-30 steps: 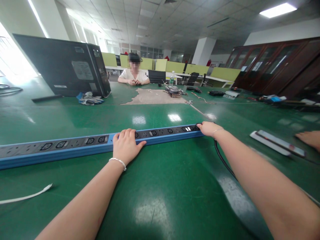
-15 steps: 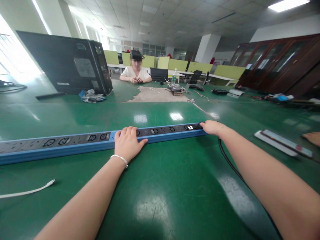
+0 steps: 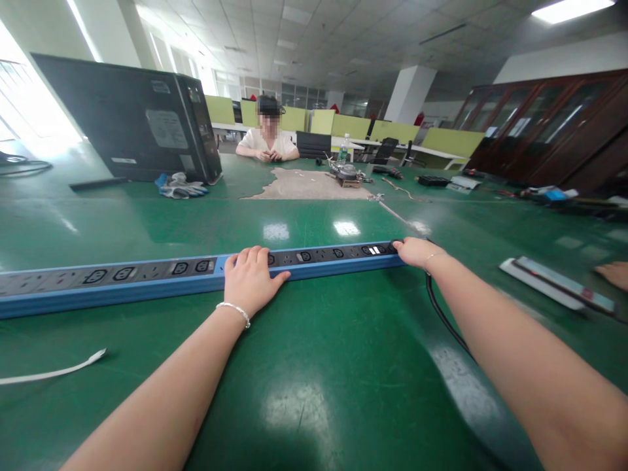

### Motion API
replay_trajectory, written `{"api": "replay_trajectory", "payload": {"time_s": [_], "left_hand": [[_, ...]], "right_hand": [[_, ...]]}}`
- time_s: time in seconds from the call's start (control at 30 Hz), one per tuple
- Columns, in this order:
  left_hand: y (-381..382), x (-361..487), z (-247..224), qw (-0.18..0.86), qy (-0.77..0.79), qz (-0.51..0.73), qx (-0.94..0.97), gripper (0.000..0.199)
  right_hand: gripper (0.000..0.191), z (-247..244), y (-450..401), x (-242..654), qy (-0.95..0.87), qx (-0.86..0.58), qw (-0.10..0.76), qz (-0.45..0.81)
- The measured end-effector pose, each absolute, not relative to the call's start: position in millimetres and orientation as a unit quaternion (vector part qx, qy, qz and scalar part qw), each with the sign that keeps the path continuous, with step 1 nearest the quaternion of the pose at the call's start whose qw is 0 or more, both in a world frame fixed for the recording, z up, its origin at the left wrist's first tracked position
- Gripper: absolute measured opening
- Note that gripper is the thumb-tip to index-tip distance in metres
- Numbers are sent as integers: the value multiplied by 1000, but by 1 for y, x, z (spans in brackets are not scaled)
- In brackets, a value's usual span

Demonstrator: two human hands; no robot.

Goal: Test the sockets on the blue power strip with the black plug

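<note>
A long blue power strip (image 3: 161, 288) with black sockets along its top lies across the green table. My left hand (image 3: 251, 275) grips its middle, with the fingers over the top and the thumb stretched along the front side. At the strip's right end, my right hand (image 3: 417, 252) is closed on a black plug (image 3: 393, 245), only a bit of which shows by the thumb. A black cable (image 3: 441, 317) drops from under the right wrist and runs along below the forearm. Most of the right fingers are hidden behind the hand.
A white cable (image 3: 53, 377) lies front left. Behind it stand a black computer case (image 3: 122, 124) and gloves (image 3: 180, 186). A white-and-grey flat device (image 3: 544, 282) lies right, near another person's hand (image 3: 613, 271). A person (image 3: 267, 142) sits across the table.
Both hands keep the same hold on the strip and its right end. The view has shifted very slightly; nothing else has visibly moved.
</note>
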State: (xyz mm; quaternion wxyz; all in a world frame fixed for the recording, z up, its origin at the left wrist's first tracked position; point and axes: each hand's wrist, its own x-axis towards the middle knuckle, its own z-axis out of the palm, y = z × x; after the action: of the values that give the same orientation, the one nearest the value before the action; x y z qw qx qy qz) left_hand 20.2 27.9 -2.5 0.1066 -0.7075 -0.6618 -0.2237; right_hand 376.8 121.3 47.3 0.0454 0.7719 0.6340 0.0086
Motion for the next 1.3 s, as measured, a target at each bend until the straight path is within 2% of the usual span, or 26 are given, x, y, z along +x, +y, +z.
{"api": "replay_trajectory", "payload": {"time_s": [0.1, 0.53, 0.6, 0.73, 0.8, 0.93, 1.03, 1.13, 1.3], "left_hand": [[28, 20, -3, 107, -662, -223, -707, 55], [27, 20, -3, 121, -656, -224, -710, 56], [27, 20, -4, 119, -656, -227, -710, 56], [27, 19, -3, 109, -657, -230, -710, 56], [27, 19, -4, 101, -660, -230, -708, 56], [28, 19, -5, 95, -660, -236, -707, 56], [28, 19, -5, 98, -659, -236, -708, 57], [28, 19, -5, 103, -656, -235, -710, 57], [27, 19, -4, 94, -659, -232, -709, 57]], "right_hand": [[55, 45, 114, 373, 615, 786, 46, 39], [54, 54, 117, 380, 641, 762, 92, 13], [53, 55, 118, 384, 635, 770, 60, 2], [53, 58, 115, 400, 598, 782, -117, -130], [52, 59, 111, 404, 585, 781, -152, -156], [46, 61, 100, 382, 604, 784, -113, -88], [52, 61, 92, 343, 647, 757, -81, -53], [51, 62, 87, 308, 694, 719, -21, -37], [51, 62, 89, 285, 700, 714, 25, -3]]}}
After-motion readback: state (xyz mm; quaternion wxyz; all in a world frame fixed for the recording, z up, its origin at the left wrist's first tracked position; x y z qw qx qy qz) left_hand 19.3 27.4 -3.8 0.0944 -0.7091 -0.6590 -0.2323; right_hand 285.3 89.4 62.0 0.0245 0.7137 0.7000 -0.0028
